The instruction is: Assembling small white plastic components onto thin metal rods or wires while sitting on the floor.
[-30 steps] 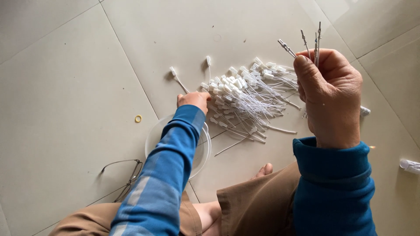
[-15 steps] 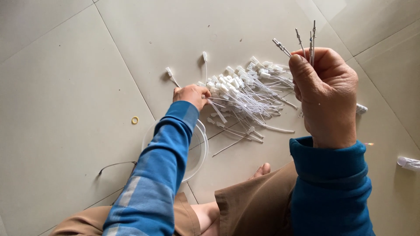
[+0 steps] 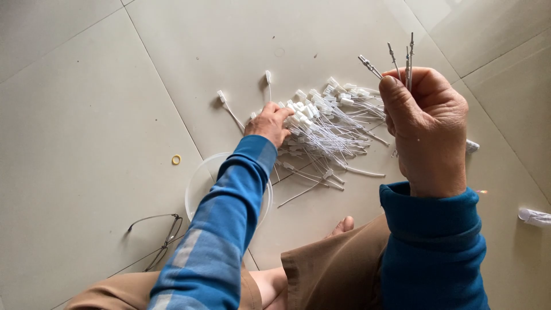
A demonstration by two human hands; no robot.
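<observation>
Two hands over a pale tiled floor (image 3: 80, 115), person seated, brown trousers (image 3: 338, 270) and a bare foot (image 3: 342, 225) at the bottom edge. Largest loose thing — a heap of white plastic ties (image 3: 327, 123), thin tails with small blocky heads, spread on the tile centre-right; a few strays lie apart to its left and below it.

Left hand (image 3: 268, 123), blue sleeve, reaches down onto the heap's left edge, fingers curled and pinching among the tie heads; which tie it has, cannot tell. Right hand (image 3: 427, 129) is raised nearer the camera, right of the heap, closed in a loose fist around a small bunch of ties (image 3: 396, 66) — their thin ends stick up above the thumb and forefinger, fanned slightly.

Clear round plastic lid (image 3: 198, 186) lies flat on the floor under the left forearm, partly hidden by the sleeve. Thin wire-framed glasses (image 3: 158, 235) rest on the tile lower left, near the knee. Small yellow ring (image 3: 176, 159) sits just left of the lid, apart from it.
</observation>
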